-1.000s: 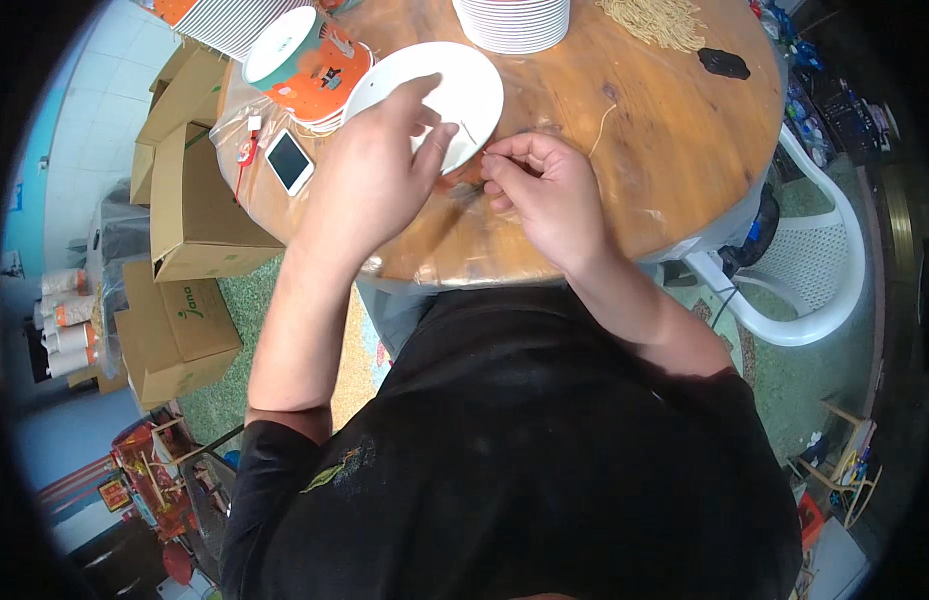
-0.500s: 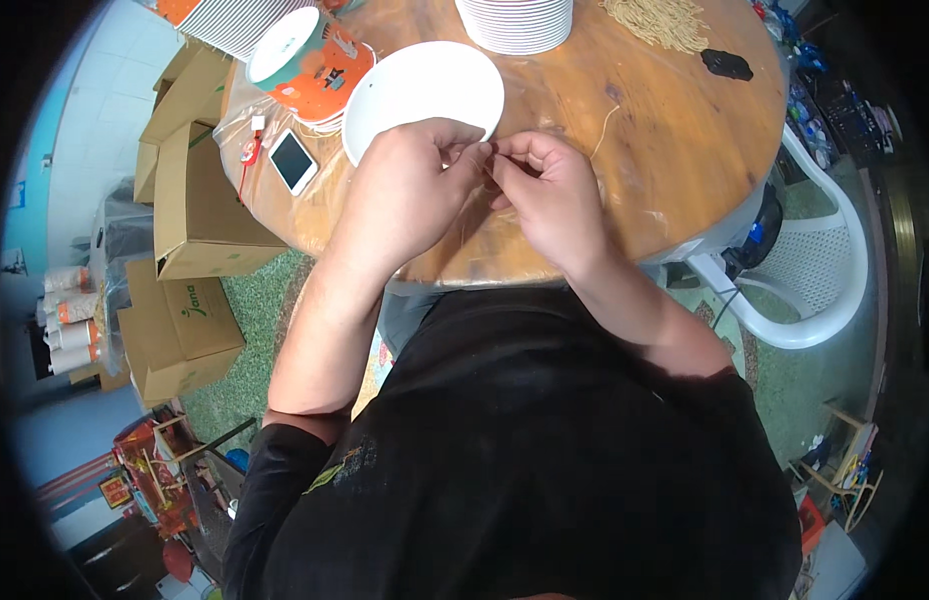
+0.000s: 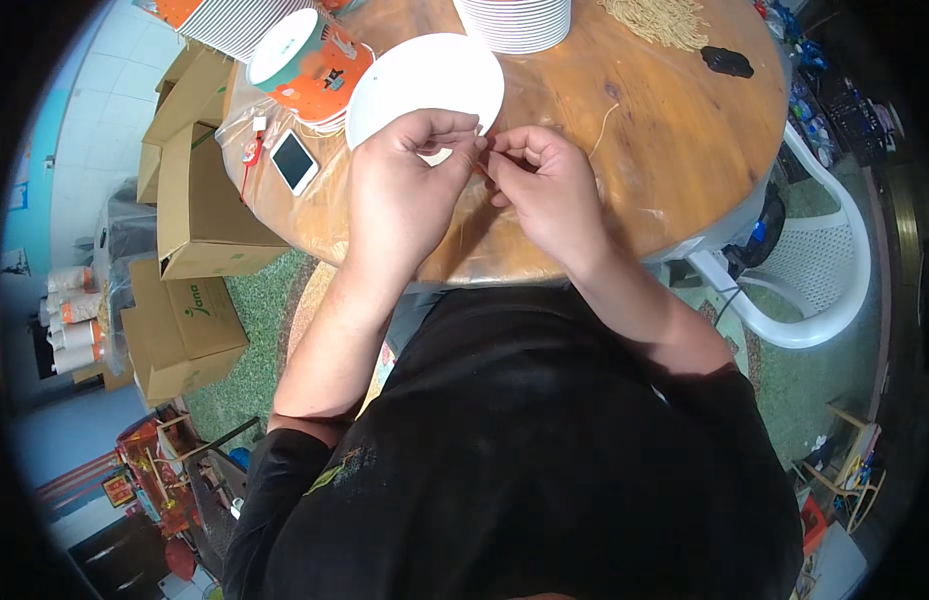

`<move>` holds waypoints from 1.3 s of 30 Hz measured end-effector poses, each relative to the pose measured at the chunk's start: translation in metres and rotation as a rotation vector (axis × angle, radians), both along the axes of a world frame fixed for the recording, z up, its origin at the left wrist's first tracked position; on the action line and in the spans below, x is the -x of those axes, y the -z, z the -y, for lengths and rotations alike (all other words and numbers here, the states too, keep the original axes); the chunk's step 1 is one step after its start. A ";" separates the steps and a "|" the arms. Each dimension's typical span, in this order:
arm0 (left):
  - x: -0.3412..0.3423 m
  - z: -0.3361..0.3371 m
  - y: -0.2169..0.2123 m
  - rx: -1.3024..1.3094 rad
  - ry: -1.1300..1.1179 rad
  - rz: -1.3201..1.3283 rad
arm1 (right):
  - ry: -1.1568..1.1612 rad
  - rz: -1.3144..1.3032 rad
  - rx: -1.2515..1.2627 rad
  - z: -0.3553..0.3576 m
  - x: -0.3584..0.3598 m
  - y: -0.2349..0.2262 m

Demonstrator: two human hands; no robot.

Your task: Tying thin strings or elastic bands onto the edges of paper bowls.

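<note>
Over the near part of the round table, my left hand [image 3: 410,180] and my right hand [image 3: 550,190] meet fingertip to fingertip, both pinched closed. A small tan tip, like the end of a cord [image 3: 479,129], shows at my left fingertips. What my right fingers pinch is hidden between them. Just beyond my left hand lies a white round lid [image 3: 425,80], its near edge covered by that hand. A loose tan cord [image 3: 605,128] lies on the table to the right of my hands. Farther back sits a heap of tan cords [image 3: 660,22].
An orange paper bucket [image 3: 325,75] and a stack of white-rimmed tubs [image 3: 515,25] stand at the back. A phone [image 3: 295,162] lies at left, a black object [image 3: 728,62] at right. Cardboard boxes [image 3: 210,215] stand left of the table, a white plastic chair [image 3: 815,260] right.
My left hand has turned, its fingers raised and slightly more apart from the thumb, and the tan tip now shows. My right hand has barely moved.
</note>
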State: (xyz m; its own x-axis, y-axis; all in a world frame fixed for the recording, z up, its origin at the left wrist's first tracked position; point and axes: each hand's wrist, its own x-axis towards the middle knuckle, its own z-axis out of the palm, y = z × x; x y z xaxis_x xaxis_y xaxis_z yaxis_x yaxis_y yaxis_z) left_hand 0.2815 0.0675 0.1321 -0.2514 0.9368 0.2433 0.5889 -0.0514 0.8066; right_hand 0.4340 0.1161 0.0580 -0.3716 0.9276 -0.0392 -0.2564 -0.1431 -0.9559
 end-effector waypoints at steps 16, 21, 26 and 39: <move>0.008 0.009 0.009 -0.263 0.139 -0.155 | -0.203 0.575 -0.598 -0.017 -0.076 -0.046; 0.009 0.008 -0.005 -0.201 0.261 -0.205 | -0.165 0.789 -0.943 -0.032 -0.077 -0.076; 0.004 0.004 -0.013 -0.152 0.344 -0.228 | -0.083 0.735 -1.233 -0.043 -0.065 -0.084; 0.007 -0.011 -0.022 0.142 0.353 -0.065 | -0.019 0.673 -1.398 -0.062 -0.068 -0.082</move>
